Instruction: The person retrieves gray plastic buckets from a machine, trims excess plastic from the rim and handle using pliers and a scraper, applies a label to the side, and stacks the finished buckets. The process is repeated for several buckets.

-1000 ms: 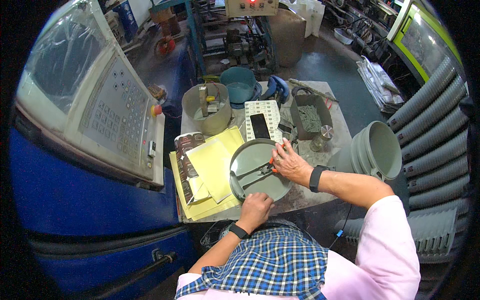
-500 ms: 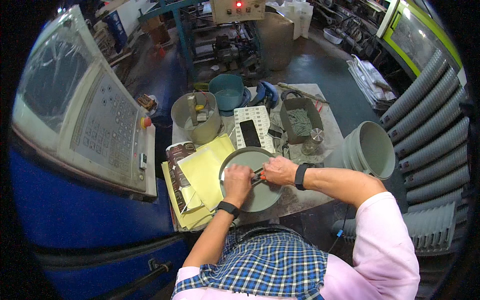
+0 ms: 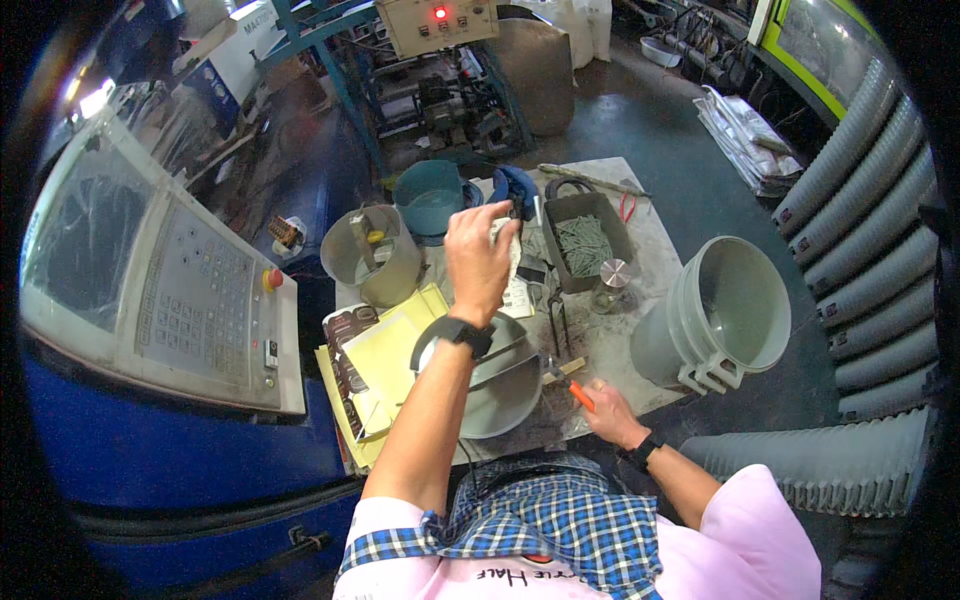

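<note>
My right hand is closed round the orange handle of a pair of pliers, low over the table's right front part. The pliers' dark jaws point up and left, beside a small tan strip. My left hand is raised over the middle of the table, fingers stretched and slightly curved, with nothing seen in them. It covers most of a white printed sheet; the phone there is hidden. Under my left forearm lies a round grey lid, partly covered by the arm, with a dark band across it.
Yellow sheets lie at the left, behind them a grey tub and a teal bucket. A dark bin of grey-green pieces and a metal-topped jar stand at right. Large grey buckets flank the table; a control panel is left.
My hands have parted from together over the lid. The left has moved up and forward over the sheet; the right has drawn back rightward with the orange-handled pliers. The view has shifted slightly.
</note>
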`<state>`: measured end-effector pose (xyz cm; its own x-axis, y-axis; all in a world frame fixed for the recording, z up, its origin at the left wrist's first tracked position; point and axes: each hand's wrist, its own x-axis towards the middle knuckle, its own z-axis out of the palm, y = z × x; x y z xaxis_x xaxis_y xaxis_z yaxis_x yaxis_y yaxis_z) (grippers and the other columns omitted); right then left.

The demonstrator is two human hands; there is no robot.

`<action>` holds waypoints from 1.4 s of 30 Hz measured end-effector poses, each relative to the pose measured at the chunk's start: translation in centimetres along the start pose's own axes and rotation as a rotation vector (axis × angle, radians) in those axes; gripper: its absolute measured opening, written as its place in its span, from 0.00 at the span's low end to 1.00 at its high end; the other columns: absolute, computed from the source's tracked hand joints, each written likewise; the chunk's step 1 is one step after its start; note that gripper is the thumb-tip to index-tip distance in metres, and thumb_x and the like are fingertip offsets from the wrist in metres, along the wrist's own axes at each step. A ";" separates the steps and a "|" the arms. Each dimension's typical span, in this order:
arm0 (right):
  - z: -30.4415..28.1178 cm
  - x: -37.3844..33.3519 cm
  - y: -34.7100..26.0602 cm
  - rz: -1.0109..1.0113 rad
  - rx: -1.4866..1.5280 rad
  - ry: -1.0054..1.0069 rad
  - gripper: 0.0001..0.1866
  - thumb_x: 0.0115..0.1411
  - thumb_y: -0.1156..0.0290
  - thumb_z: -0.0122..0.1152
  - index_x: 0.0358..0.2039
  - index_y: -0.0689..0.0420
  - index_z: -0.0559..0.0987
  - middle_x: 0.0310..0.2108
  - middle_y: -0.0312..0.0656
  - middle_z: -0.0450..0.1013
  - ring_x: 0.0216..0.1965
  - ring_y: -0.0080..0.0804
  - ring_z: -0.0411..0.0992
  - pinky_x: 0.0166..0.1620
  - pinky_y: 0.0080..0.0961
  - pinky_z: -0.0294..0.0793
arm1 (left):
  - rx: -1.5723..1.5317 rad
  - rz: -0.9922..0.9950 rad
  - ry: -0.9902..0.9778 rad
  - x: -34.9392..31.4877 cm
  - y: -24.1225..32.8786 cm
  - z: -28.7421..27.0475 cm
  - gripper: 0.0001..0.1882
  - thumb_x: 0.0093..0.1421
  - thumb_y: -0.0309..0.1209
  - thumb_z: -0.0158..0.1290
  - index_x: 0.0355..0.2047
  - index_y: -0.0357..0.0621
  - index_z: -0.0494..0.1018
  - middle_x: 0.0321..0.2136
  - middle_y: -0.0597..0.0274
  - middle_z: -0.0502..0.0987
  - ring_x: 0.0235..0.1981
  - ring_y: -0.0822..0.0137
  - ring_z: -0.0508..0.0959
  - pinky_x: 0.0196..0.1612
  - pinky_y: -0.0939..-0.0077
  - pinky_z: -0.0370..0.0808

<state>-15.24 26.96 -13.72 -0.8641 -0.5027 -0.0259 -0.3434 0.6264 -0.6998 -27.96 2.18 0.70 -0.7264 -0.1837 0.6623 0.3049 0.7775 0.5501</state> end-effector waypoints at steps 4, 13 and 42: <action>2.1 -2.4 5.3 0.139 0.110 0.098 0.07 0.46 0.75 0.52 0.27 0.59 0.76 0.27 0.52 0.70 0.33 0.55 0.69 0.36 0.43 0.69 | -0.002 -0.104 -0.046 -4.6 -2.4 -2.6 0.06 0.52 0.27 0.55 0.31 0.42 0.76 0.31 0.56 0.77 0.37 0.57 0.72 0.43 0.68 0.67; 6.0 -2.5 16.4 0.392 -0.520 0.110 0.26 0.49 0.64 0.56 0.51 0.53 0.68 0.39 0.57 0.72 0.40 0.54 0.70 0.43 0.44 0.70 | 0.282 -0.876 0.111 -25.6 -3.5 -14.9 0.07 0.55 0.27 0.53 0.32 0.38 0.77 0.30 0.57 0.77 0.34 0.62 0.74 0.40 0.71 0.69; 0.9 5.7 1.6 0.124 0.478 0.119 0.17 0.55 0.70 0.53 0.46 0.58 0.72 0.34 0.48 0.69 0.35 0.40 0.72 0.36 0.30 0.74 | 0.101 -0.993 -0.200 -32.2 -2.7 -15.3 0.08 0.54 0.27 0.53 0.32 0.37 0.77 0.28 0.55 0.78 0.30 0.65 0.78 0.36 0.75 0.72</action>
<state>-20.39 24.53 -15.61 -0.9331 -0.3534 -0.0672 -0.0532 0.3202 -0.9458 4.03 -3.17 -14.32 -0.7152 -0.6773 -0.1725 -0.5389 0.3771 0.7533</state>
